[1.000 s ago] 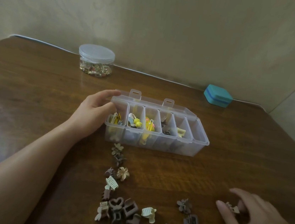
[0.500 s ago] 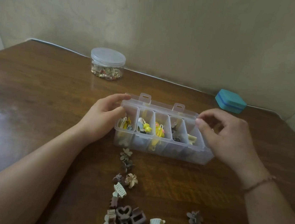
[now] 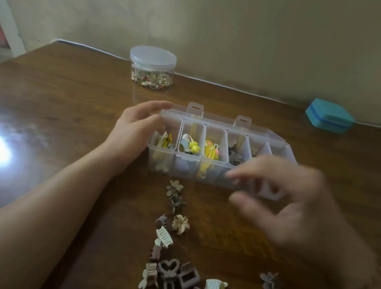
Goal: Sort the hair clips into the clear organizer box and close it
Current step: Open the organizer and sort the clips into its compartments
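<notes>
Resting on the wooden tabletop [image 3: 69, 110], the clear organizer box [image 3: 210, 151] stands open. Left hand [image 3: 133, 135] holds its left end, fingers curled around the corner. Right hand [image 3: 297, 205], motion-blurred, hovers before the box with loosely spread fingers, holding nothing visible. Loose hair clips [image 3: 176, 272] lie in front of the box.

One clear organizer box [image 3: 213, 123] with six compartments, one lidded round jar [image 3: 152, 67] and one teal case [image 3: 329, 115] stand on the desk [image 3: 69, 110]. Roughly sixteen loose hair clips [image 3: 173, 250] lie before the box. Two hands show.
</notes>
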Tool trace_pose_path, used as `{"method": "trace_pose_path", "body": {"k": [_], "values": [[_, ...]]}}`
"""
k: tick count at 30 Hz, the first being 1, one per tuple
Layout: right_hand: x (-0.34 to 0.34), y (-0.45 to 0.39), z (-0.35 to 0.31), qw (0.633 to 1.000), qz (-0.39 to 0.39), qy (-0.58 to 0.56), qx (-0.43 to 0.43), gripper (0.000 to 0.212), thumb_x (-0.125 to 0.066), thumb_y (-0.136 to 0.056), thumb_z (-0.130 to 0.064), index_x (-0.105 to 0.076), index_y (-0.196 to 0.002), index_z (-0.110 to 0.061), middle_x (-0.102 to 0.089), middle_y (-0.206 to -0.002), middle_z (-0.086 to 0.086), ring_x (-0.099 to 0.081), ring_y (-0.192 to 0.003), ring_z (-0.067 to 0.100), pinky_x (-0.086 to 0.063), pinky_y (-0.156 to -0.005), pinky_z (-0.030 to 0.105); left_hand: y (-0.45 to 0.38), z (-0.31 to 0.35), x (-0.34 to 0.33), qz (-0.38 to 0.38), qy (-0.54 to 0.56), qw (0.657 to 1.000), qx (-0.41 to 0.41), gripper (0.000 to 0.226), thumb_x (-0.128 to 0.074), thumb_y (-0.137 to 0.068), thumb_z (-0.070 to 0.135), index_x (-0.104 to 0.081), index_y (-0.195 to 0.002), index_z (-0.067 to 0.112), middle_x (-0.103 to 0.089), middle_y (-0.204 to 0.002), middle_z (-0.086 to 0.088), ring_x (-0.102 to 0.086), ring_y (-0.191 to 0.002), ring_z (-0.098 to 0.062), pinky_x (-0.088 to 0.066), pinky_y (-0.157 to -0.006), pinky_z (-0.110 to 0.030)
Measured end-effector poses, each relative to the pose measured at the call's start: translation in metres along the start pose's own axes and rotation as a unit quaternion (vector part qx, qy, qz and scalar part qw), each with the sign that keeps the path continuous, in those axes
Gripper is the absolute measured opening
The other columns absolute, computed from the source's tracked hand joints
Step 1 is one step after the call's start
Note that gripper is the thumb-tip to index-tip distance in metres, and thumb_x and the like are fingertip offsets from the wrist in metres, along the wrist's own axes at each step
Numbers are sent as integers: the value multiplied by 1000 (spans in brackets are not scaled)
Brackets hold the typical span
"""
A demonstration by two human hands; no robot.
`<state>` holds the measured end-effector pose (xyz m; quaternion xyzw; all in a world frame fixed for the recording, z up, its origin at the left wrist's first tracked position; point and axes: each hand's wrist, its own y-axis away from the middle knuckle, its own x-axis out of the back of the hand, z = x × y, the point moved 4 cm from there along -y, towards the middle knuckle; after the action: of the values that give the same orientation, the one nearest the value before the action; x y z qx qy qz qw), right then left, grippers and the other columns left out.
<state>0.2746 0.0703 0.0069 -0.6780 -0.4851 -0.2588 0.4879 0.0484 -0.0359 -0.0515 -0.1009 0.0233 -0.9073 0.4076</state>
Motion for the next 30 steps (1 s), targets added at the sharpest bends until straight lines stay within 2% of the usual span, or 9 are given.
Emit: {"method": "trace_pose_path", "body": {"k": [3, 5, 12, 17, 21, 23, 26, 28, 30], "values": [[-36, 0, -19, 983, -164, 69, 52, 33, -58, -89, -48, -60, -120, -37, -60, -115, -22, -56, -104, -4, -52, -84, 19, 1, 1, -1, -5, -4, 1000, 0, 61, -51, -67, 20, -66, -127, 23, -73, -86, 29, -61, -87, 18, -44, -85, -25], [-49, -1, -22, 972, -201, 100, 70, 36, -53, -89, -58, -56, -121, -41, -57, -119, -22, -53, -104, -3, -52, -80, 22, 1, 2, -2, -7, -4, 1000, 0, 62, -51, -67, 20, -65, -127, 22, -72, -85, 30, -60, -85, 20, -44, -85, -25], [-59, -5, -18, 976, -168, 124, 68, 21, -57, -88, -47, -61, -103, -32, -64, -99, -14, -58, -87, 8, -54, -66, 31, 2, 4, -3, -8, 4, 1000, 11, 65, -52, -64, 22, -64, -128, 25, -71, -84, 32, -58, -85, 22, -42, -89, -25], [-58, -6, -20, 977, -169, 114, 56, 19, -59, -84, -40, -61, -101, -31, -62, -103, -16, -54, -89, 7, -50, -66, 25, 2, 4, -3, -5, 5, 1000, 13, 63, -51, -65, 21, -64, -127, 24, -72, -82, 29, -60, -83, 21, -42, -99, -36], [-54, -6, -19, 983, -156, 82, 45, 13, -61, -81, -30, -59, -94, -31, -59, -101, -17, -52, -90, 4, -51, -71, 25, 1, 3, -3, -3, 8, 1000, 9, 60, -51, -65, 20, -66, -123, 26, -72, -83, 31, -60, -86, 21, -44, -91, -29], [-45, -6, -15, 990, -129, 40, 33, 13, -64, -81, -27, -62, -94, -28, -59, -100, -16, -55, -95, 5, -51, -78, 26, 0, 2, -2, -3, 8, 1000, 11, 59, -51, -65, 20, -68, -121, 29, -70, -86, 35, -58, -87, 23, -44, -86, -26], [-14, -5, 0, 999, -11, -40, -12, 15, -66, -82, -27, -64, -96, -24, -62, -98, -13, -60, -97, 10, -50, -83, 23, -1, 0, -1, -5, 6, 1000, 14, 58, -52, -65, 21, -68, -119, 31, -69, -88, 36, -58, -90, 22, -45, -87, -25], [9, -2, 16, 996, 77, -10, -48, 15, -63, -81, -31, -62, -95, -25, -62, -96, -13, -59, -95, 9, -47, -78, 18, -1, 0, -1, -7, 9, 1000, 13, 58, -51, -65, 20, -68, -119, 31, -71, -88, 32, -60, -90, 19, -46, -88, -26], [22, 2, 33, 984, 125, 53, -111, 12, -62, -82, -35, -60, -92, -29, -61, -93, -15, -56, -92, 6, -44, -73, 18, -1, 0, -1, -8, 15, 1000, 11, 57, -51, -65, 20, -69, -119, 32, -73, -93, 25, -61, -94, 15, -45, -85, -24]]}}
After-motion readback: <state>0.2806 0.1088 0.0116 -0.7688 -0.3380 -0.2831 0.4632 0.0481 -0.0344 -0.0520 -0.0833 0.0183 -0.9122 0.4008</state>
